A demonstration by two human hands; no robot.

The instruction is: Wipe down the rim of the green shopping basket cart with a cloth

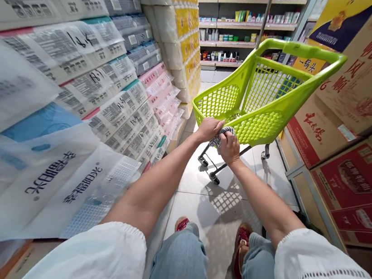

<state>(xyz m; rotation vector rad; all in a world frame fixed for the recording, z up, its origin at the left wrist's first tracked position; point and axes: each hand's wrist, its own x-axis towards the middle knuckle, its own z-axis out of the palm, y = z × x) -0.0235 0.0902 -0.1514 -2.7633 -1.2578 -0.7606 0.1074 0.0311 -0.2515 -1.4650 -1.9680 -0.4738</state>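
Observation:
A bright green plastic shopping cart (263, 122) stands ahead of me, its handle on the far side and its low near corner toward me. A bunched grey-and-white striped cloth (216, 140) is pressed against that corner. My left hand (209, 130) has its fingers closed on the cloth from the left. From the right, my right hand (228, 148) grips the same cloth, its fingers curled. Both arms reach forward, and the two hands nearly meet. The parts of the cloth inside my fingers are hidden.
Stacked packs of paper goods (117, 112) line the left side, with yellow-and-white packs (182, 34) behind. Large cartons (358, 80) stand along the right. Shelves of bottles and boxes (242, 23) cross the back. Black wheels (214, 178) rest on the tiled floor (194, 179).

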